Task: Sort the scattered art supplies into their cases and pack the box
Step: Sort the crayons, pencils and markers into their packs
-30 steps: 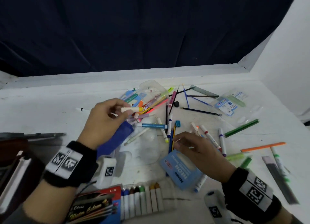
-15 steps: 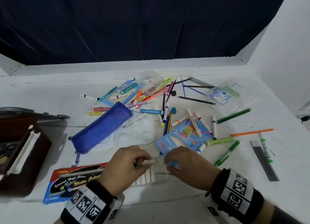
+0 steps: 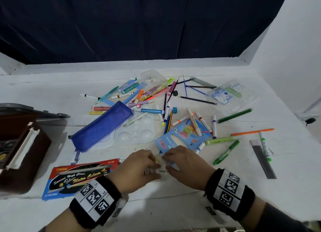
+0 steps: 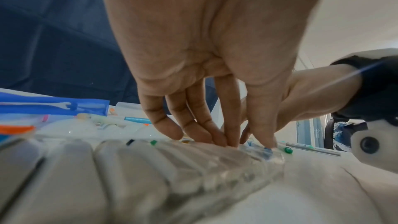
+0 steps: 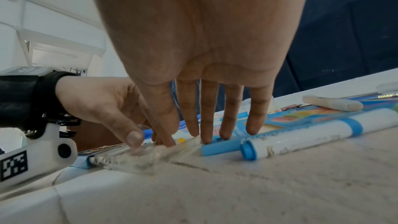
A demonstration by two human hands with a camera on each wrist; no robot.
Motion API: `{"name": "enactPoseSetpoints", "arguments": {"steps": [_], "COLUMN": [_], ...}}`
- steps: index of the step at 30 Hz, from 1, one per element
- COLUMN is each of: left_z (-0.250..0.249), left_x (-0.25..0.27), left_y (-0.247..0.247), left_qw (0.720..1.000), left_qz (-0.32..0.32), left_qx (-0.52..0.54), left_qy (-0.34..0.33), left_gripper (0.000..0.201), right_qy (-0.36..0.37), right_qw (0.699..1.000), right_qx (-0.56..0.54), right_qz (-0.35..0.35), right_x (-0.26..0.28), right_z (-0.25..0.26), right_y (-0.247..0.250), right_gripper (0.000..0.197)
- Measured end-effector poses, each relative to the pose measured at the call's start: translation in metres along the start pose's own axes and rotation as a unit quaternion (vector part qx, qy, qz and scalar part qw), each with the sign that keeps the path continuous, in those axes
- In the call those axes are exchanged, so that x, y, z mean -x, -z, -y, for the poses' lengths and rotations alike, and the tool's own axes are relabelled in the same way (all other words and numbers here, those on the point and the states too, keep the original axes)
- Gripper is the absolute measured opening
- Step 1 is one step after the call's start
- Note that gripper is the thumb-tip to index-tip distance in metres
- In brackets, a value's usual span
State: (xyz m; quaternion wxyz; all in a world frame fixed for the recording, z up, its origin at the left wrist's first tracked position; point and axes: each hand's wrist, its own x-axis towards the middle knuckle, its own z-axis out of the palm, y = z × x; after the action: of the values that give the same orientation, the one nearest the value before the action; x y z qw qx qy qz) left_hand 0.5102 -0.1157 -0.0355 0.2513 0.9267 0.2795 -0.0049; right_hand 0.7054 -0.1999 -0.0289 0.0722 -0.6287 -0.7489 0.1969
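My left hand [image 3: 145,164] lies over the clear plastic tray [image 4: 193,164] of white paint tubes, which sticks out of the red and blue water colour box [image 3: 78,178]. Its straight fingers [image 4: 217,139] press down on the tubes. A yellow-capped tube [image 3: 156,159] sits between both hands. My right hand [image 3: 182,162] touches the tray's right end [image 5: 133,159] with its thumb. Its straight fingers [image 5: 204,135] rest on the blue neon case [image 3: 182,138]. The hands hide most of the tray in the head view.
A blue pencil pouch [image 3: 102,127] lies on a white palette [image 3: 139,132]. Many markers, pens and pencils are scattered behind, around a tipped clear cup [image 3: 154,83]. An open brown box [image 3: 20,145] stands at the left. A blue-and-white marker [image 5: 312,137] lies beside my right fingers.
My left hand carried a white yellow-capped tube from the far pile down to the tray and now presses there. My right hand moved from the blue case's middle to the tray's end.
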Motion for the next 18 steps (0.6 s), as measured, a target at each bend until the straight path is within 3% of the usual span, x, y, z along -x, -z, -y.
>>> {"name": "enactPoseSetpoints", "arguments": {"steps": [6,10,18], "left_z": [0.002,0.001,-0.004], "left_x": [-0.003,-0.008,-0.012], "left_y": [-0.002,-0.003,0.000], "left_qw": [1.000,0.997,0.989], "left_qz": [-0.012,-0.042,-0.024], "left_qx": [-0.008,-0.028,-0.126], "left_qy": [0.019,0.050,0.067], "left_gripper": [0.027,0.039,0.051], "right_qy": [0.001,0.002,0.007], "right_qw": [1.000,1.000,0.999], "right_qx": [0.006,0.005,0.009], "right_qz": [0.006,0.021,0.034], "right_x": [0.001,0.000,-0.002], "right_z": [-0.002,-0.004,-0.003], "right_y": [-0.001,0.001,0.006], "right_gripper": [0.036,0.040,0.041]}}
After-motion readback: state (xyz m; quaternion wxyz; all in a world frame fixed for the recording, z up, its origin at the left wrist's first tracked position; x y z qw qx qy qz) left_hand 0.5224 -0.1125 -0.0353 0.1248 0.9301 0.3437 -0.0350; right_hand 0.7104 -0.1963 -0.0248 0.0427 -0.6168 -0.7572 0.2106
